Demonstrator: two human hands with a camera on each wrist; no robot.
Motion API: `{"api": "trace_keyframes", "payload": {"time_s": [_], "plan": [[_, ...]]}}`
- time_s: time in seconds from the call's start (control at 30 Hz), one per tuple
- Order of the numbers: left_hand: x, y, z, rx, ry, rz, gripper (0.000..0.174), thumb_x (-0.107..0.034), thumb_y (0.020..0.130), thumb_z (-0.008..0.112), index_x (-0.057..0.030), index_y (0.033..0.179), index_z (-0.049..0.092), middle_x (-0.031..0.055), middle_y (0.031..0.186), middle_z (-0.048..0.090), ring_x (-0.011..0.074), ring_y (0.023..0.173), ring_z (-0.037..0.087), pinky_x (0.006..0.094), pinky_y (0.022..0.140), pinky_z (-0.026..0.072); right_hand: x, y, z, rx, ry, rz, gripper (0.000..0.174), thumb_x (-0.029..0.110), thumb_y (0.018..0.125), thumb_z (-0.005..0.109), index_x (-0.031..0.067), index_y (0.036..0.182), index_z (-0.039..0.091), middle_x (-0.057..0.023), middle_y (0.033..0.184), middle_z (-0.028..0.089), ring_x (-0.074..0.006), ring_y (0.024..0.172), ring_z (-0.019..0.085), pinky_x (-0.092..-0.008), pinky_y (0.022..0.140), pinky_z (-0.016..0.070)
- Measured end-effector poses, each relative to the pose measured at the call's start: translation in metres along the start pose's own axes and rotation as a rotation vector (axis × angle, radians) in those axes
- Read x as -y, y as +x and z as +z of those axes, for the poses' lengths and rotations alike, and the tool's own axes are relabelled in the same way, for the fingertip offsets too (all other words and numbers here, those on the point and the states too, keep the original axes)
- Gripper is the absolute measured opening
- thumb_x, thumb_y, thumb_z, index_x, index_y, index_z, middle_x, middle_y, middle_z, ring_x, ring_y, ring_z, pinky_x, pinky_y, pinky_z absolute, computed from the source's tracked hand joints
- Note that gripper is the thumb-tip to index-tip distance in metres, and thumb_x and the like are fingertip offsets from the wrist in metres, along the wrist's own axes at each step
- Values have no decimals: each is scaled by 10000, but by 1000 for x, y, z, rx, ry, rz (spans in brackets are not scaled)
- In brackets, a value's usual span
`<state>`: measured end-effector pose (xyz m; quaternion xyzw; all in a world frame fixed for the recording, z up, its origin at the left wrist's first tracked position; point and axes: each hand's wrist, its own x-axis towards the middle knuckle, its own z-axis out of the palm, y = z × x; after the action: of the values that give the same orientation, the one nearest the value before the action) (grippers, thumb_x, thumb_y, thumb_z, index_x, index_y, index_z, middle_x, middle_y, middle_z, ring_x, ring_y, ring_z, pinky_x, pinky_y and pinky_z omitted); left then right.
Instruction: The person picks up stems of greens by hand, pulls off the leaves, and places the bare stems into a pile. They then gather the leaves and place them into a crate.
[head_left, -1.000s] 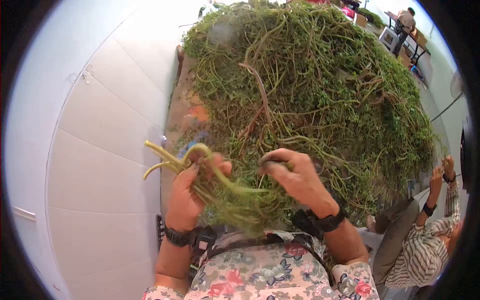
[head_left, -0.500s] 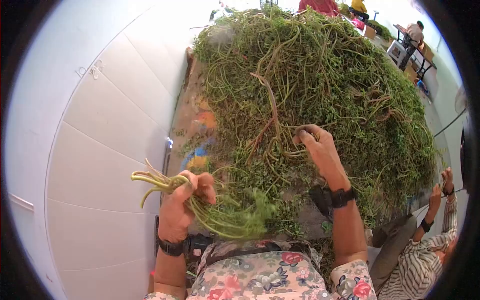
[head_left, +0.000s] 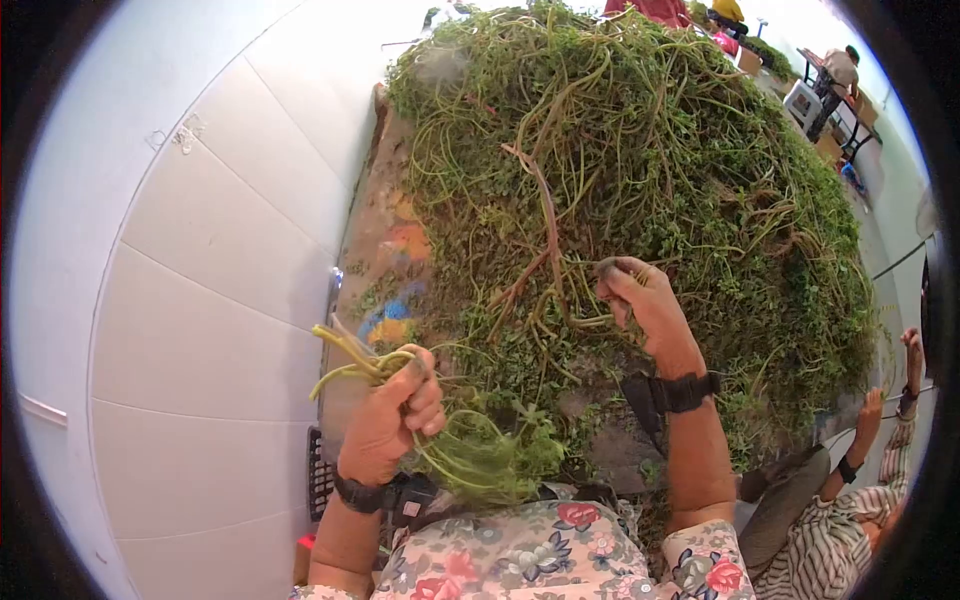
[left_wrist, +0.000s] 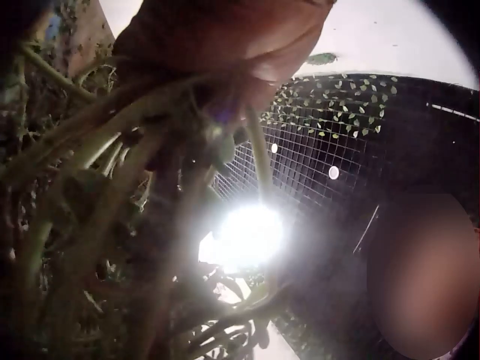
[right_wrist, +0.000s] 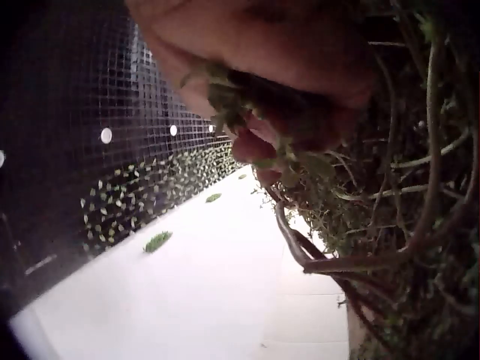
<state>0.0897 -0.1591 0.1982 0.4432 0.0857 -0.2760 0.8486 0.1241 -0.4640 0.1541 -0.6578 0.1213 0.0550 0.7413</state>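
In the head view my left hand (head_left: 395, 425) grips a bunch of green leafy stems (head_left: 365, 360). The cut ends stick out to the left, and the leafy tops (head_left: 500, 450) hang to the right near my lap. Close up, in the left wrist view, the stems (left_wrist: 112, 195) spread out below the curled fingers. My right hand (head_left: 650, 305) is over the near part of a large heap of leafy stems (head_left: 700, 150), its fingers pinching a brownish stem (right_wrist: 289, 232). Small leaves poke out between those fingers. A long brown forked stem (head_left: 548, 220) lies on the heap to the left of this hand.
The heap covers most of the table (head_left: 365, 250), whose left edge runs along a white panelled wall (head_left: 230, 300). Another person in a striped shirt (head_left: 815, 520) sits at the right. Farther back are more people and a white stool (head_left: 800, 102).
My right hand has moved away from the left, up and right onto the heap, and pinches a stem there. The left hand keeps its bunch, dipping left, then coming back right.
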Motion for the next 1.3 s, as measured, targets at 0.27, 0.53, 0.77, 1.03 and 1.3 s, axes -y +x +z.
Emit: {"api": "trace_keyframes", "payload": {"time_s": [0.27,0.53,0.77,1.03,1.3], "plan": [[12,26,12,-25,-6,-165,96,-161,880,524,-76,922,528,-27,572,371,73,458,356,236,442,330,1,-7,9,-38,-419,-120,325,283,846,509,1,978,605,-105,866,618,-204,818,562,-404,736,444],[3,9,-2,-91,1,-152,118,-200,885,495,-87,897,526,-43,556,339,59,426,312,233,404,311,-6,-4,30,22,-537,-217,351,271,841,544,-11,1049,572,-139,944,609,-254,861,565,-405,751,444],[-42,-28,-40,86,-112,135,158,-234,908,469,-77,903,482,-45,535,312,45,377,267,210,331,261,-11,3,37,-58,-684,-227,334,217,799,571,-23,1031,575,-154,927,619,-255,792,573,-390,719,443],[-105,-99,-89,67,2,570,165,-198,954,379,-59,923,462,-42,535,302,33,366,226,176,291,192,-2,-26,38,-422,-616,-481,207,148,828,568,15,984,593,-91,892,620,-184,781,576,-337,710,461],[-117,-111,-98,65,-114,890,141,-125,947,362,-18,944,454,-26,581,288,52,421,224,201,351,199,-14,-53,100,129,-646,-350,201,94,760,605,1,938,596,-121,862,636,-195,791,611,-292,712,468]]}}
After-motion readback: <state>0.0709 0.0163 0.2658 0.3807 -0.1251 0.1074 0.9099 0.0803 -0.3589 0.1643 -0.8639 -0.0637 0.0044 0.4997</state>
